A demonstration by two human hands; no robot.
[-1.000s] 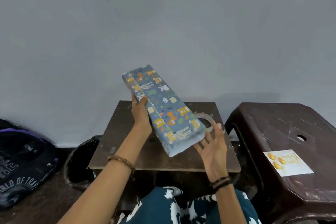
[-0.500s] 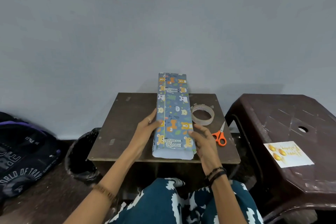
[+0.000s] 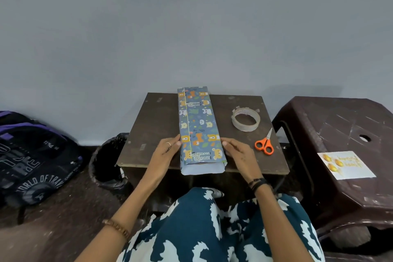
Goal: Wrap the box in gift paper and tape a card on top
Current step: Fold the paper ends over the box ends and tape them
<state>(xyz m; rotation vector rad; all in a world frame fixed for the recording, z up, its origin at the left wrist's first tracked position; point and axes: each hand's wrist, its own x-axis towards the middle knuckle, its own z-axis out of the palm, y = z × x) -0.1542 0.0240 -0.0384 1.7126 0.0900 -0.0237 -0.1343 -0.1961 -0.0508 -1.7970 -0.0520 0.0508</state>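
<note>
The box (image 3: 198,128), already sleeved in blue animal-print gift paper, lies lengthwise on the small wooden table (image 3: 155,125), its near end at 6 o'clock overhanging the table's edge with the paper tube unfolded and open. The left hand (image 3: 164,151) rests its straight fingertips against the box's left side; the right hand (image 3: 238,151) does the same on the right, neither curled round it. The long seam looks done, so the step in hand seems to be closing the ends. Next, I judge, calls for folding the near flaps and reaching for the tape roll (image 3: 246,120) at 2 o'clock, scissors (image 3: 264,143) just nearer. The card (image 3: 345,165) waits on the stool (image 3: 340,125) at 3 o'clock
</note>
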